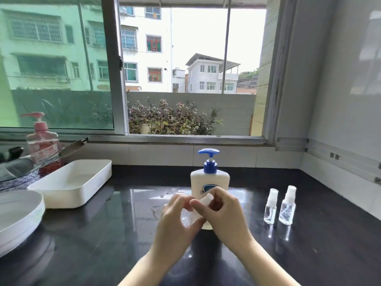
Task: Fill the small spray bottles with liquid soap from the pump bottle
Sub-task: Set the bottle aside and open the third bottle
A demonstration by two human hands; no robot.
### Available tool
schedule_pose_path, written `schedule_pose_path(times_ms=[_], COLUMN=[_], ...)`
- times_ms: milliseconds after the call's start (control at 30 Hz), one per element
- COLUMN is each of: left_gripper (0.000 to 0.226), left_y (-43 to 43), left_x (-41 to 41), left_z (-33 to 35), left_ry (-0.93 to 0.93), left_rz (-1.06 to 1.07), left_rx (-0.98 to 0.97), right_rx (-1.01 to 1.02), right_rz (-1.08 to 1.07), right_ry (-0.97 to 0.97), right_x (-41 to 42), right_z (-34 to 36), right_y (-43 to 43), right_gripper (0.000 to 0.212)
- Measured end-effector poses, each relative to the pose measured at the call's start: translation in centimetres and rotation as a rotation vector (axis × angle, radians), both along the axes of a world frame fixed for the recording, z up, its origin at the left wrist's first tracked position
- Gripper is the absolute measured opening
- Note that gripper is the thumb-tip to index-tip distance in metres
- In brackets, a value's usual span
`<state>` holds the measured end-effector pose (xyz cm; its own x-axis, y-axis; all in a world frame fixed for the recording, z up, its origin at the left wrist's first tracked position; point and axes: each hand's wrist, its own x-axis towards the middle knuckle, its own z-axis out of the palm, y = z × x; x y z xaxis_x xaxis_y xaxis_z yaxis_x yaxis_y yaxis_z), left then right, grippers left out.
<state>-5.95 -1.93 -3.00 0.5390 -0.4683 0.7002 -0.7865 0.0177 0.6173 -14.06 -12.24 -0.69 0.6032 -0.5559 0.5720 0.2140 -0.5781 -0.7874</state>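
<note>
From the head view, the person works at a dark countertop (103,244) under an open window. The left hand (177,217) curls round the clear body of a small spray bottle (186,219), gripping it. The right hand (225,215) pinches that bottle's white spray cap (207,198) between fingers and thumb. I'd judge the cap is being twisted, though I can't tell whether on or off.

The held bottle sits just in front of the white pump bottle (210,180), low against its label. It is tilted, its long axis running from lower left up to the right, cap end uppermost. The pump bottle stands upright, and its blue pump head (208,152) seems to point left.

Two more capped spray bottles stand upright to the right, the nearer one (270,207) just beside the farther-right one (287,206). Their contents are too clear to judge, so I can't say how many are filled. Nothing is under the nozzle, so pumping seems yet to come for this bottle.
</note>
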Motion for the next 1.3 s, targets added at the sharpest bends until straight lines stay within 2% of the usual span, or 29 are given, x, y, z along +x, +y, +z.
schedule_pose_path(times_ms=[167, 300, 367, 500, 667, 767, 833, 933, 1000, 1067, 1133, 1233, 1300], left_gripper=[0.037, 0.029, 0.029, 0.03, 0.029, 0.028, 0.027, 0.03, 0.031, 0.032, 0.033, 0.036, 0.037], left_y=[0.3, 0.5, 0.4, 0.3, 0.3, 0.2, 0.2, 0.2, 0.1, 0.0, 0.0, 0.1, 0.0], left_x=[0.4, 0.4, 0.2, 0.1, 0.1, 0.2, 0.3, 0.4, 0.5, 0.5, 0.5, 0.5, 0.5], left_z=[0.1, 0.2, 0.2, 0.2, 0.0, 0.0, -0.1, -0.3, -0.3, -0.3, -0.4, -0.5, -0.5], left_ry=[0.139, 0.244, 0.223, 0.16, 0.109, 0.103, 0.092, 0.066, 0.071, 0.074, 0.06, 0.051, 0.057], left_rz=[-0.108, -0.22, -0.236, -0.218, -0.19, -0.189, -0.191, -0.184, -0.175, -0.176, -0.176, -0.176, -0.17], left_rx=[0.045, 0.06, 0.068, 0.064, 0.092, 0.08, 0.082, 0.092, 0.082, 0.077, 0.086, 0.103, 0.104], right_rx=[0.016, 0.038, 0.052, 0.094, 0.026, 0.049, 0.062, -0.061, -0.065, -0.02, 0.003, -0.054, -0.069], right_rz=[0.047, 0.211, 0.287, 0.322, 0.236, 0.296, 0.29, 0.132, 0.152, 0.269, 0.294, 0.155, 0.155], right_ry=[0.093, 0.164, 0.207, 0.267, 0.286, 0.291, 0.261, 0.242, 0.256, 0.284, 0.279, 0.264, 0.266], right_x=[-0.5, -1.4, -2.1, -3.0, -2.9, -3.3, -3.3, -2.9, -3.0, -3.4, -3.6, -3.1, -3.0], right_z=[0.2, 0.8, 1.2, 2.0, 1.9, 2.0, 2.0, 1.7, 1.8, 2.0, 2.1, 1.8, 1.7], right_y=[-1.3, -2.2, -2.6, -3.0, -2.8, -3.2, -3.1, -2.7, -2.9, -3.2, -3.3, -2.8, -2.9], right_gripper=[0.04, 0.02, 0.007, 0.022, 0.014, 0.031, 0.034, 0.02, 0.015, 0.029, 0.035, 0.016, 0.009])
